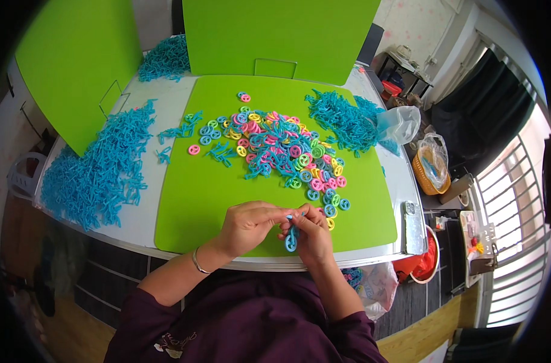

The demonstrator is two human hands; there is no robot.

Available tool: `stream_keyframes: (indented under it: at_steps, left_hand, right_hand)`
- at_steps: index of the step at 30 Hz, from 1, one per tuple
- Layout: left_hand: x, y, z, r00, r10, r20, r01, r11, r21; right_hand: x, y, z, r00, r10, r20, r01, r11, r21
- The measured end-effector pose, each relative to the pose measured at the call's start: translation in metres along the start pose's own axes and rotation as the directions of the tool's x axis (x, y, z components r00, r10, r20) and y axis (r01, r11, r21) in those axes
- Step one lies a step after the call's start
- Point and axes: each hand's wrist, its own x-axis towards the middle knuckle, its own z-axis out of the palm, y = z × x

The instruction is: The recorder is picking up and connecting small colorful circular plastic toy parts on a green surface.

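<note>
Close to the front edge of the green mat (191, 199), my two hands meet with fingertips pinched together. My left hand (245, 225) is closed on the end of a small teal plastic piece (291, 216), mostly covered by the fingers. A blue spoked plastic wheel (291, 244) hangs below the fingers of my right hand (313, 235), which is closed on the teal part joined to it. Just beyond my hands lies a heap of small wheels (317, 151) in pink, yellow, green and blue, mixed with loose teal pieces.
Large teal heaps lie on the white table (151, 212) at left (97, 175), far left (166, 59) and right (345, 124). A clear plastic bag (399, 125) adjoins the right heap. Green boards (275, 36) stand upright behind. A phone (415, 227) rests by the right edge.
</note>
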Motion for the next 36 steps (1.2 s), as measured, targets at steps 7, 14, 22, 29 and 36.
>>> stream_keyframes:
  at_steps: [7,14,22,29,36]
  left_hand:
    - [-0.003,-0.007,0.008,0.882,-0.456,0.119,0.447,0.728,-0.520]
    - [0.000,-0.014,0.000,0.832,-0.522,0.187,0.499,0.557,-0.664]
    - [0.000,-0.007,0.000,0.883,-0.455,0.115,0.446,0.739,-0.505]
    - [0.005,-0.008,-0.004,0.822,-0.484,0.299,0.557,0.577,-0.598]
    - [-0.001,0.004,0.003,0.898,-0.308,0.314,0.426,0.784,-0.452]
  right_hand:
    - [0.002,0.003,0.002,0.991,0.130,-0.031,-0.116,0.949,0.293]
    - [-0.002,0.005,0.018,0.985,-0.161,-0.061,0.153,0.981,-0.116]
    - [-0.007,0.001,0.021,0.932,-0.359,-0.052,0.284,0.811,-0.511]
    - [-0.016,-0.013,0.017,0.923,-0.382,0.040,0.303,0.660,-0.688]
    - [-0.019,-0.026,0.002,0.959,-0.272,0.084,0.228,0.558,-0.798]
